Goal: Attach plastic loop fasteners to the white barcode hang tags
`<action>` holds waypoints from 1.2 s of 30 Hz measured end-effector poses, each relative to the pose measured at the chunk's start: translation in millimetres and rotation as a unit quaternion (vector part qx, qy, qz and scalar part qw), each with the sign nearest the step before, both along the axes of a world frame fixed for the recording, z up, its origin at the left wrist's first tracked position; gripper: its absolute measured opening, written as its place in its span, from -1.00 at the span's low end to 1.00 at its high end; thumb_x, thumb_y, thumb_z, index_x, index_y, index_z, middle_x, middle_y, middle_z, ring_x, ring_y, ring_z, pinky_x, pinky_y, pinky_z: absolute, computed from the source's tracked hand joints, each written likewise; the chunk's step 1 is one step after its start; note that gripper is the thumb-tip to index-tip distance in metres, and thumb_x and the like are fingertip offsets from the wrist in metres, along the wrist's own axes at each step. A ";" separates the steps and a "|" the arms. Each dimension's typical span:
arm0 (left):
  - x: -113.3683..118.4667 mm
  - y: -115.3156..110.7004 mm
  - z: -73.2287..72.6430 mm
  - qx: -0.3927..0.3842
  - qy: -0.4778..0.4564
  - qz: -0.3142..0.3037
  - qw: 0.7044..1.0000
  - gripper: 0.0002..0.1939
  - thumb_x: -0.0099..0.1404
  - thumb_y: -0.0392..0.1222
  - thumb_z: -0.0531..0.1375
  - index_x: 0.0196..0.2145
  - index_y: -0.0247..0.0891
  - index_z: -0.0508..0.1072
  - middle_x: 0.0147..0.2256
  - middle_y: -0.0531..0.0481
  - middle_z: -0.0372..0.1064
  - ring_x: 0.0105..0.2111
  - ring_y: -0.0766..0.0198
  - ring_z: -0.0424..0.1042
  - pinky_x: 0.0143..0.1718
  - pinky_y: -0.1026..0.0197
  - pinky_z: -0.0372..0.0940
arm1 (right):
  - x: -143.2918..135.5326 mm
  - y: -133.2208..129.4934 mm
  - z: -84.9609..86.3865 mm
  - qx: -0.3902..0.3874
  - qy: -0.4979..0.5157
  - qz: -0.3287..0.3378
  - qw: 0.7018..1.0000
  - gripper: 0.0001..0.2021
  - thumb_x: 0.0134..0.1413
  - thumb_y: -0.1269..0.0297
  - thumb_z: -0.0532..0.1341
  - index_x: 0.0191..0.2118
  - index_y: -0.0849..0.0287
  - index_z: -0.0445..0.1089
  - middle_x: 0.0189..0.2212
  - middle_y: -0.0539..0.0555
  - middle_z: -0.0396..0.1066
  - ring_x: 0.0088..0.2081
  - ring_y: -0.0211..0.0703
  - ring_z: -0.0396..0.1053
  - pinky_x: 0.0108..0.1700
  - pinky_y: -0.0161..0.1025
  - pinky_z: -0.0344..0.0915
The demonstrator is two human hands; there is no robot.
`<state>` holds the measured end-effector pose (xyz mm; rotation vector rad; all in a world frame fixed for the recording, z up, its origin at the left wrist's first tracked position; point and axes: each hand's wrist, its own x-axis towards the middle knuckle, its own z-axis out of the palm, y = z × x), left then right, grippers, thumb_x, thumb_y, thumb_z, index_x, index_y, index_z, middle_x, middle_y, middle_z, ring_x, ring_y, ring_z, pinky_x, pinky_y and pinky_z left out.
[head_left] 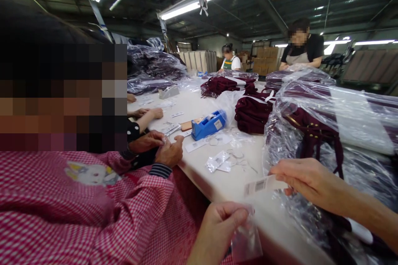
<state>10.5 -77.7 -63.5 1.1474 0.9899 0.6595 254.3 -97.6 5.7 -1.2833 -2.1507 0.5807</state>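
Note:
Near the bottom middle, my left hand pinches a small clear plastic bag between thumb and fingers, and the bag hangs down past the table edge. To its right, my right hand grips one end of a white tag printed with a barcode. The tag points left, over the edge of the table, apart from the bag. On the table beyond lie small bagged tags with loose strings. Beside my right hand are maroon garments in clear plastic wrap.
A blue tape dispenser stands on the white table. Folded maroon garments lie behind it. At left, close by, a co-worker in a pink checked smock handles something small. More wrapped bundles and two other people are farther back.

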 end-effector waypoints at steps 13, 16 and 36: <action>9.4 -1.1 -1.4 -0.035 -0.045 -0.064 0.996 -0.74 0.12 -0.08 0.26 -0.54 -0.36 0.54 -0.63 0.10 0.28 -0.63 0.45 0.12 -0.57 0.35 -0.03 | -0.1 4.2 -1.7 0.012 -0.144 0.024 0.989 -0.73 0.08 0.50 0.00 -0.31 0.07 0.40 -0.47 0.01 0.35 -0.49 -0.20 0.28 -0.44 -0.27 0.16; 9.0 -0.9 -1.9 -0.034 -0.050 -0.068 0.996 -0.69 0.13 -0.06 0.26 -0.62 -0.35 0.48 -0.65 0.12 0.25 -0.64 0.46 0.11 -0.57 0.35 -0.04 | 3.7 7.5 -5.9 -0.006 -0.183 0.049 0.982 -0.71 0.08 0.53 -0.01 -0.28 0.07 0.41 -0.44 0.02 0.37 -0.46 -0.18 0.29 -0.41 -0.26 0.15; 9.2 -2.1 -10.2 -0.061 -0.110 -0.062 0.990 -0.82 0.08 -0.19 0.29 -0.53 -0.39 0.54 -0.60 0.02 0.42 -0.58 0.41 0.29 -0.49 0.34 0.07 | 3.9 11.0 14.4 0.025 -0.193 0.102 0.976 -0.72 0.27 0.42 0.00 -0.09 0.16 0.44 -0.30 0.07 0.49 -0.35 -0.22 0.40 -0.31 -0.35 0.25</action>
